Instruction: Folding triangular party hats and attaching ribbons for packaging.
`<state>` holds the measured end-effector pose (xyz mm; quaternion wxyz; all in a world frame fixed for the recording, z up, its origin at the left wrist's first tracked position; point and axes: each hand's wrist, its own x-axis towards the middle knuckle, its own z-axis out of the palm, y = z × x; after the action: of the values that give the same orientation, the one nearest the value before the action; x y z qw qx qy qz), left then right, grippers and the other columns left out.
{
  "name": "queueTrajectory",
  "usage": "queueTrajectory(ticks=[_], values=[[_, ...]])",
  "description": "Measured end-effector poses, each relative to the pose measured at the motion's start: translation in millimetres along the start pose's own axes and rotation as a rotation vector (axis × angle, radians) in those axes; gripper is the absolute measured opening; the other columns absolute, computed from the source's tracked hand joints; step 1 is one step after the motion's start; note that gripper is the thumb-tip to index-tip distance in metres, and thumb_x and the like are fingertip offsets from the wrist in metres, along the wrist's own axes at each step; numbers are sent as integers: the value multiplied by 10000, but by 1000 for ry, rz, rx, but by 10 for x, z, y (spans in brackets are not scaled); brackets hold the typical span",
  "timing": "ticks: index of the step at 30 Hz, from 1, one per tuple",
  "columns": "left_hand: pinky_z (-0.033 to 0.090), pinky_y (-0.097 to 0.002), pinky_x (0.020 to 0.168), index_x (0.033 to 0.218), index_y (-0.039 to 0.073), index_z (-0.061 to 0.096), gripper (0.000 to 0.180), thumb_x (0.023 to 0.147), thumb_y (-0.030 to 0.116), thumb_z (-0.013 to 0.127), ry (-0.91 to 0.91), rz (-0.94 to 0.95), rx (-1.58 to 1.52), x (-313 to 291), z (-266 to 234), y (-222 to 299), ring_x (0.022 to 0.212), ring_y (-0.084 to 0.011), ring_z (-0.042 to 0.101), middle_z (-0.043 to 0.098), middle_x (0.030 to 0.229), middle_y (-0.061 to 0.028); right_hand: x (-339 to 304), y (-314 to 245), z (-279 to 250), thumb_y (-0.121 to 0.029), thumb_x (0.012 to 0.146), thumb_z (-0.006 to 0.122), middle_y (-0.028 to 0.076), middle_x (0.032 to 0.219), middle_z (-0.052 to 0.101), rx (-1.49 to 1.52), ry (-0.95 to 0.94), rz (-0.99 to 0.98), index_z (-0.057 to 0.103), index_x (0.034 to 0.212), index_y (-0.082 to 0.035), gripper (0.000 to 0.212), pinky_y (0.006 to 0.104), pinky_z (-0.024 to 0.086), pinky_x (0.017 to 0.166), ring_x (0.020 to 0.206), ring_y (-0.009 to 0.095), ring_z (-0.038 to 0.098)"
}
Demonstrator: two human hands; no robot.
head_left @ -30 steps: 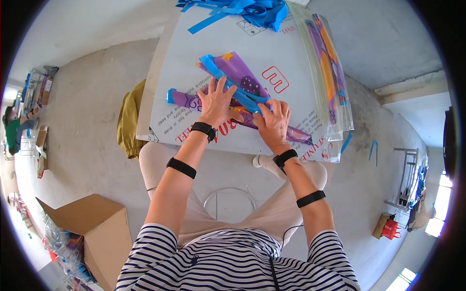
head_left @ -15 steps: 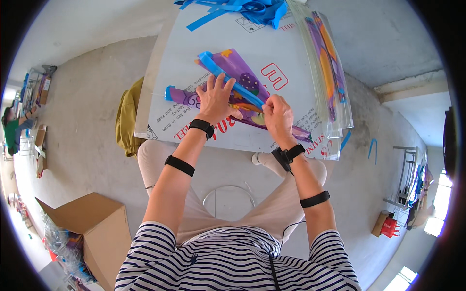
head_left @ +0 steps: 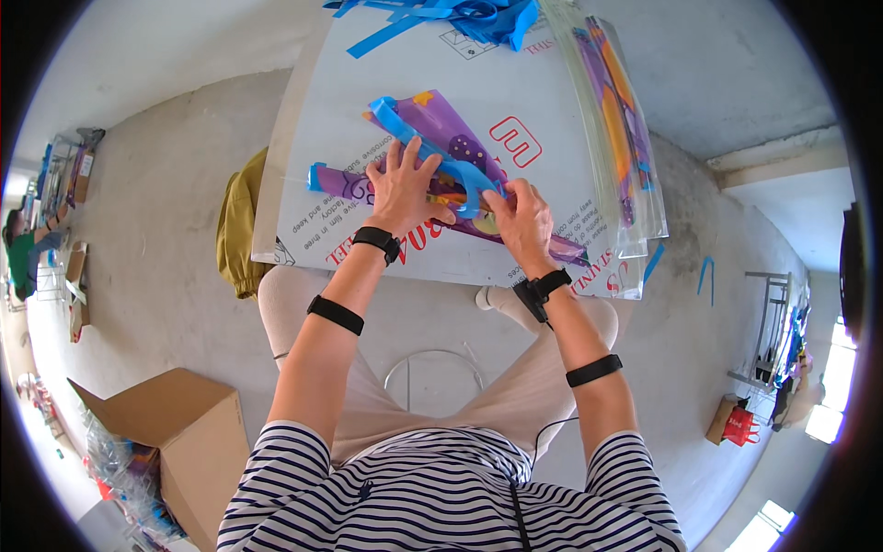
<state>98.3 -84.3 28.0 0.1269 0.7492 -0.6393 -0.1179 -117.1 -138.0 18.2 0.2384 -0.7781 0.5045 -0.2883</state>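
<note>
A folded purple printed plastic sheet with yellow and dark patterns lies on the board in front of me. Along it runs a flat blue ribbon, whose near part curls into a bend between my hands. My left hand lies over the sheet and ribbon with its fingers spread. My right hand is closed, with thumb and forefinger at the bent ribbon; the exact grip is partly hidden. Another rolled part of the purple sheet, with a blue end, sticks out left of my left hand.
The pale printed board holds a heap of blue ribbon at its far edge. Clear sleeves with purple-orange sheets lie at right. An olive cloth hangs at left. An open cardboard box stands lower left; another person is far left.
The ribbon, straight before, now bends into a curl near my right hand, which has shifted slightly left. My left hand stays spread on the sheet.
</note>
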Motion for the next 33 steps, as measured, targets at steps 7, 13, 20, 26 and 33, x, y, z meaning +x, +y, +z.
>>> queueTrajectory(ticks=[7,13,20,26,33], values=[[305,-694,1049,1388,234,590,1007,502,525,969,40,24,-13,4,17,2,1499,-419,280,380,1593,-150,-57,-264,39,-487,744,861,133,1034,621,-201,10,-29,649,1127,-92,589,474,486,804,956,330,612],[298,-673,1061,1402,232,584,1007,520,540,960,4,3,0,1,-39,24,1508,-406,277,378,1603,-152,1,-324,191,-295,750,812,128,1057,611,-355,-66,17,666,1008,-94,359,486,462,840,1015,354,585],[291,-675,1082,1391,233,598,999,510,519,971,4,-2,-2,-4,-31,6,1516,-402,267,369,1615,-150,-67,18,58,-67,738,695,84,949,579,-247,-13,-49,645,846,-90,121,461,450,760,903,329,583],[289,-680,1083,1392,229,608,996,518,549,964,10,14,12,-10,-13,-6,1515,-389,277,369,1619,-146,-243,102,-30,-128,821,733,71,946,568,-423,1,-469,680,858,-74,85,443,433,784,922,303,558],[303,-688,1074,1387,224,618,992,514,545,965,34,27,-5,-11,-20,7,1513,-391,283,366,1624,-143,-183,132,128,-159,796,773,76,928,552,-215,106,-271,637,695,-47,203,449,436,801,930,310,544]])
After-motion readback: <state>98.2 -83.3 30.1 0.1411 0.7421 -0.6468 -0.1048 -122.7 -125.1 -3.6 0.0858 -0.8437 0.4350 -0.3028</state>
